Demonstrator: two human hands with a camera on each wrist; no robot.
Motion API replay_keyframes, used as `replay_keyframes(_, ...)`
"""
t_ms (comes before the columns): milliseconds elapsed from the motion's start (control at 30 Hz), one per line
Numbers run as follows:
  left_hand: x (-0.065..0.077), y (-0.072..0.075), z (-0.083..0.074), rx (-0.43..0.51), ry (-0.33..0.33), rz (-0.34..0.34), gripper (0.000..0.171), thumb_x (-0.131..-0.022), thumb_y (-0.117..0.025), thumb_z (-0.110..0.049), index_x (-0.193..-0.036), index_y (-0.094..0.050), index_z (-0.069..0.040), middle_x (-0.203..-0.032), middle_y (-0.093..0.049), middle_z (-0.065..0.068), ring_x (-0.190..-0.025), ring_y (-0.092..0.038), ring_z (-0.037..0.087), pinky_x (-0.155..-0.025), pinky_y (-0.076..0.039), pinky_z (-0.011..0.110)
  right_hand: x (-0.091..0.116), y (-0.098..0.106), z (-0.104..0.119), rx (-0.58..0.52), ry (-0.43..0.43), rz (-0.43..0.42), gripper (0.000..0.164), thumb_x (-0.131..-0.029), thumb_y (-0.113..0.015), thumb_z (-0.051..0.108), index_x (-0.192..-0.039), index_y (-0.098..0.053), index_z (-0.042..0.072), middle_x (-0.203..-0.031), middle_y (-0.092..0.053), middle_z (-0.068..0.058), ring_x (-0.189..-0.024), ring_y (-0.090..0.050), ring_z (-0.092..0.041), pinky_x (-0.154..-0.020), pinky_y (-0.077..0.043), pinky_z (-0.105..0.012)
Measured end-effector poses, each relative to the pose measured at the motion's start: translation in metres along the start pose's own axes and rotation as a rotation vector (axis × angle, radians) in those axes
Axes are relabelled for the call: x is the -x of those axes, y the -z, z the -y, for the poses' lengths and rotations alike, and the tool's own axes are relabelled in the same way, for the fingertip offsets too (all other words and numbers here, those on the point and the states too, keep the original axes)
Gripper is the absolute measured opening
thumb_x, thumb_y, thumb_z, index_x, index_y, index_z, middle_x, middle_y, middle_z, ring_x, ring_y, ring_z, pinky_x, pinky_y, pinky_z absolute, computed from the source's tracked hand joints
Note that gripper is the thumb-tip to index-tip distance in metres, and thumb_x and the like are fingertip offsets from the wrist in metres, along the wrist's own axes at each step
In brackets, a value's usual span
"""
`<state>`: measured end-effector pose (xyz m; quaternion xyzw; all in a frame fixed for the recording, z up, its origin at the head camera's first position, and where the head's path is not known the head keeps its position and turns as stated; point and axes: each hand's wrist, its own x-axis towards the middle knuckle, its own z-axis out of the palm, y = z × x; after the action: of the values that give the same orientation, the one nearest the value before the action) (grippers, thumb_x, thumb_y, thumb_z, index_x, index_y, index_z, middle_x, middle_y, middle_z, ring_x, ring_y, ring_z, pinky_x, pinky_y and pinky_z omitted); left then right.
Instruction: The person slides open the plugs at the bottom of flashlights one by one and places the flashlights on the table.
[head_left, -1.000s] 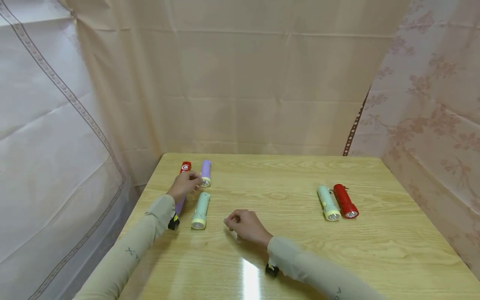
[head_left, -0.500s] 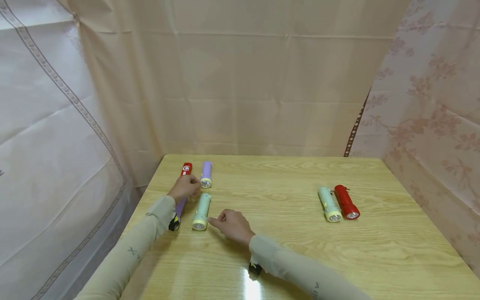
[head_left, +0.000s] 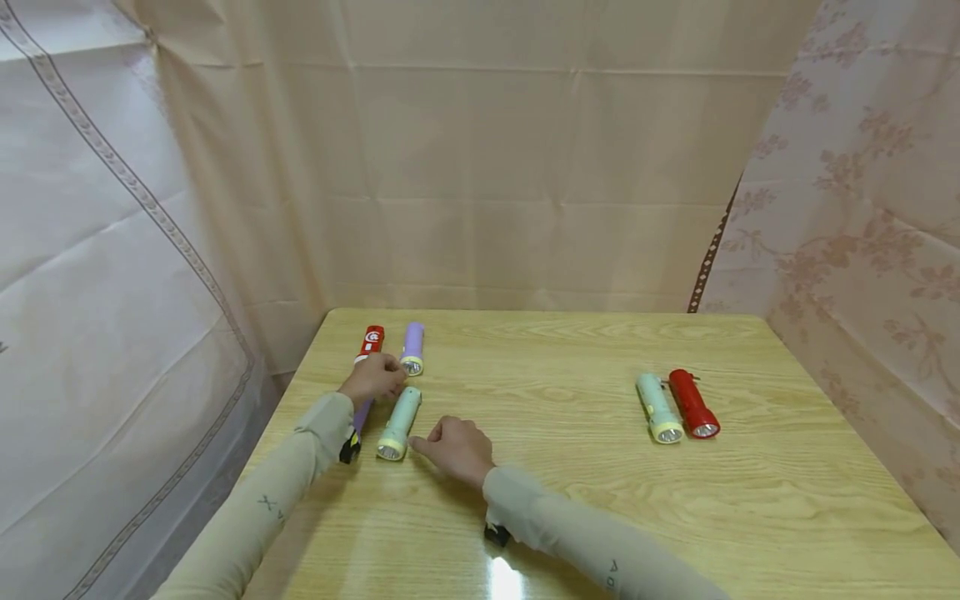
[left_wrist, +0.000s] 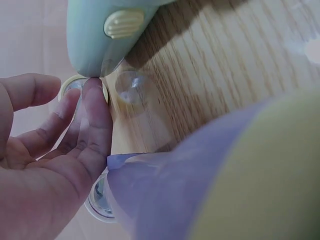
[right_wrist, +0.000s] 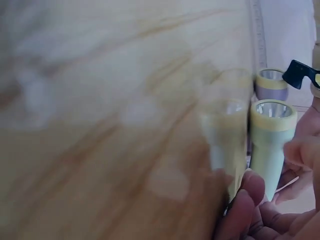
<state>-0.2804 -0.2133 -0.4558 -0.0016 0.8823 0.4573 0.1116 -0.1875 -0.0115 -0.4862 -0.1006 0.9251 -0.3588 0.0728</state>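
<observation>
A mint-green flashlight [head_left: 400,425] with a pale yellow head lies on the table between my two hands. My left hand [head_left: 372,377] is at its tail end, with fingertips [left_wrist: 93,90] right at that end and the thumb apart. Beside the yellow head, on its right, is my right hand [head_left: 455,450], loosely bent, its fingertips close to the flashlight's side. Under my left wrist lies a purple flashlight [left_wrist: 165,190], mostly hidden in the head view. Just beyond that hand are a red flashlight [head_left: 372,340] with a white mark and another purple flashlight [head_left: 412,348].
Farther right on the wooden table [head_left: 570,500], a second mint-green flashlight [head_left: 657,408] and a second red flashlight [head_left: 692,404] lie side by side. Hanging cloth [head_left: 480,183] encloses the table at the back and sides.
My right hand has moved left to the near mint-green flashlight, whose yellow head has swung slightly left. My left hand has shifted slightly toward its tail end.
</observation>
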Motion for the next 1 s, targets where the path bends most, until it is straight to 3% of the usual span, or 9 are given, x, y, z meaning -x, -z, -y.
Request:
replay_keyframes(233, -0.001, -0.003, 0.000, 0.011, 0.002, 0.015, 0.023, -0.102, -0.060, -0.009, -0.112, -0.065, 0.011, -0.092, -0.070, 0.016, -0.082, -0.070, 0.025, -0.072, -0.059, 0.036, -0.007, -0.009, 0.009, -0.009, -0.043, 0.042, 0.066, -0.092, -0.055, 0.074, -0.053, -0.047, 0.021, -0.049, -0.039, 0.009, -0.046, -0.034, -0.009, -0.041, -0.026, -0.028)
replay_keyframes(367, -0.002, -0.005, 0.000, 0.008, 0.003, 0.014, 0.022, -0.101, -0.060, -0.008, -0.110, -0.067, 0.011, -0.091, -0.070, 0.015, -0.081, -0.070, 0.023, -0.072, -0.059, 0.034, -0.010, -0.014, 0.014, 0.029, -0.043, 0.069, 0.070, -0.089, -0.052, 0.080, -0.052, -0.042, 0.022, -0.047, -0.036, 0.008, -0.043, -0.033, -0.009, -0.039, -0.026, -0.027)
replay_keyframes(567, -0.002, -0.008, -0.001, -0.033, -0.036, 0.011, 0.023, -0.098, -0.062, -0.007, -0.109, -0.069, 0.012, -0.093, -0.073, 0.016, -0.079, -0.069, 0.021, -0.072, -0.058, 0.033, -0.015, -0.014, 0.019, 0.035, -0.052, 0.095, 0.064, -0.086, -0.061, 0.075, -0.057, -0.043, 0.021, -0.052, -0.040, 0.006, -0.045, -0.037, -0.010, -0.040, -0.030, -0.028)
replay_keyframes(767, -0.001, -0.008, -0.002, -0.067, -0.040, 0.070, 0.017, -0.098, -0.064, -0.008, -0.099, -0.073, 0.007, -0.089, -0.072, 0.010, -0.077, -0.067, 0.019, -0.073, -0.058, 0.034, -0.020, -0.013, 0.019, -0.132, -0.047, 0.133, 0.048, -0.088, -0.071, 0.058, -0.066, -0.050, 0.020, -0.055, -0.043, 0.006, -0.047, -0.039, -0.011, -0.041, -0.030, -0.027)
replay_keyframes(900, 0.000, -0.010, -0.004, -0.106, -0.023, 0.125, 0.019, -0.099, -0.068, -0.014, -0.099, -0.076, 0.002, -0.089, -0.072, 0.006, -0.077, -0.066, 0.017, -0.077, -0.058, 0.037, -0.020, -0.013, 0.019, -0.238, -0.020, 0.159, 0.034, -0.091, -0.073, 0.048, -0.083, -0.061, 0.017, -0.061, -0.047, 0.006, -0.051, -0.042, -0.011, -0.045, -0.034, -0.026)
replay_keyframes(1000, 0.002, -0.009, -0.006, -0.117, -0.030, 0.148, 0.021, -0.098, -0.071, -0.019, -0.100, -0.076, 0.002, -0.087, -0.072, 0.006, -0.076, -0.065, 0.017, -0.076, -0.057, 0.036, -0.019, -0.013, 0.020, -0.272, -0.013, 0.160, 0.031, -0.092, -0.074, 0.044, -0.093, -0.064, 0.015, -0.065, -0.050, 0.005, -0.053, -0.044, -0.011, -0.047, -0.036, -0.026)
